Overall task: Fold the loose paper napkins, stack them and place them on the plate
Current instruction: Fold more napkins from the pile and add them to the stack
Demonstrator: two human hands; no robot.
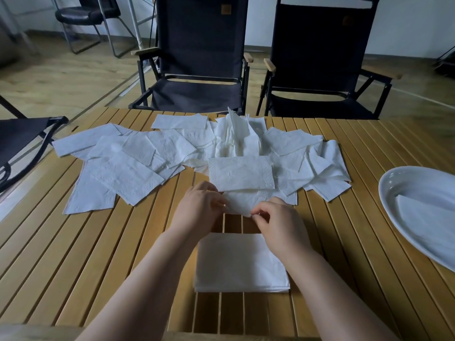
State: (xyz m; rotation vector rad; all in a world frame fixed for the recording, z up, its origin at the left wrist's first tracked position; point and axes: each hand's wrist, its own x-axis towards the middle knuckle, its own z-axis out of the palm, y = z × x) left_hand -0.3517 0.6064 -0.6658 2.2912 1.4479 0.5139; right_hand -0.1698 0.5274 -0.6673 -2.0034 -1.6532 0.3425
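Folded stack lies at 6 o'clock, between my forearms. Just beyond, my left hand and right hand pinch one napkin by its near edge; I should align corners before creasing. Loose napkins spread at 12 o'clock; plate sits at 3 o'clock.

The scene is dimly and evenly lit, with a cool grey cast; no hard shadows are thrown. Only a soft dark patch is seen on the counter at centre. A dull sheen is carried by the plate rim. The slats are bowed by wide-angle distortion, and the far chairs are rendered slightly soft.
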